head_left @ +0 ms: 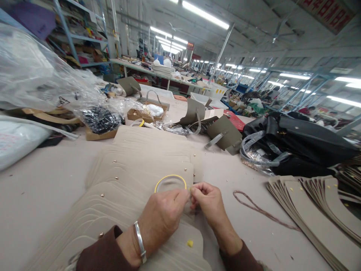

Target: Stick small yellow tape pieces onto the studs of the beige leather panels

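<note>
Left hand apparently grips yellow ring; right hand pinched narrow, contents unclear. Slack grip could drop ring onto beige panels.

Left hand: back upward, drawn into a pinch | right hand: curled, pinching just beside the left fingertips | left wrist: below, left of its fingers | right wrist: below, right of its own

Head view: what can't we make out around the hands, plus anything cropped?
All in the head view:
Yellow loop: lower part hidden behind the left hand.
What, if anything, the right hand pinches: covered by its own fingers.
Beige stack: near end cut off by bottom edge.
Overhead sign: cut off by top edge.
</note>
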The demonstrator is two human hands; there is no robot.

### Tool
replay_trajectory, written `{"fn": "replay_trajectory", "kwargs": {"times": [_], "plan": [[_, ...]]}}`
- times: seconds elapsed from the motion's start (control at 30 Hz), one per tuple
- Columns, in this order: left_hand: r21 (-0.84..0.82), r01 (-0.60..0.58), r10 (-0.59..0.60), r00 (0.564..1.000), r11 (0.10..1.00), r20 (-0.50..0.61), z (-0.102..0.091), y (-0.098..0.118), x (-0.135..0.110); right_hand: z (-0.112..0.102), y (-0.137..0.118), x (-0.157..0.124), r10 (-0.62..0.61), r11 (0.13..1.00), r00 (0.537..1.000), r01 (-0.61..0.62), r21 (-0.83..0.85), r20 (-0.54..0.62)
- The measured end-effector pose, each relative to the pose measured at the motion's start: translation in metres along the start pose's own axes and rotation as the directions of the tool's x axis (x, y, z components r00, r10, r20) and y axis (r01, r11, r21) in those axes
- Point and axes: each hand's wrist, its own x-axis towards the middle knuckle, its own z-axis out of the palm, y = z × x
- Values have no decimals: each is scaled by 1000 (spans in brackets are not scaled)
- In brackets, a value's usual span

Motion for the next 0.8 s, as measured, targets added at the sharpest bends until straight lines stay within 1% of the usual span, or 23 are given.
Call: {"fn": "replay_trajectory", "kwargs": {"times": [0.07, 0.13, 0.17, 0.23, 0.3, 0.47, 0.63, 0.73, 0.8], "plan": [[36, 49, -52, 995, 998, 85, -1, 1, 1, -10, 5, 6, 71, 997, 997, -71, 7, 35], [91, 93, -110, 973, 991, 204, -3, 1, 2, -17, 10, 9, 128, 992, 987, -126, -25, 100], [114, 106, -132, 958, 988, 254, -4, 1, 3, -19, 12, 9, 141, 990, 983, -136, -46, 117], [138, 125, -163, 935, 982, 314, -5, 0, 5, -19, 16, 9, 131, 989, 984, -120, -89, 124], [136, 143, -181, 927, 980, 328, -5, 0, 6, -16, 18, 7, 101, 987, 987, -84, -137, 122], [108, 146, -173, 934, 983, 312, -3, -1, 6, -5, 16, 6, 36, 955, 994, -3, -295, 108], [102, 165, -189, 931, 981, 313, -2, -1, 6, -2, 13, 9, -95, 862, 986, 151, -485, 137], [113, 162, -190, 931, 980, 312, -2, -1, 5, -6, 12, 8, -167, 819, 978, 207, -535, 123], [121, 153, -185, 931, 981, 316, -2, -1, 4, -10, 13, 5, -171, 833, 980, 198, -517, 99]]}}
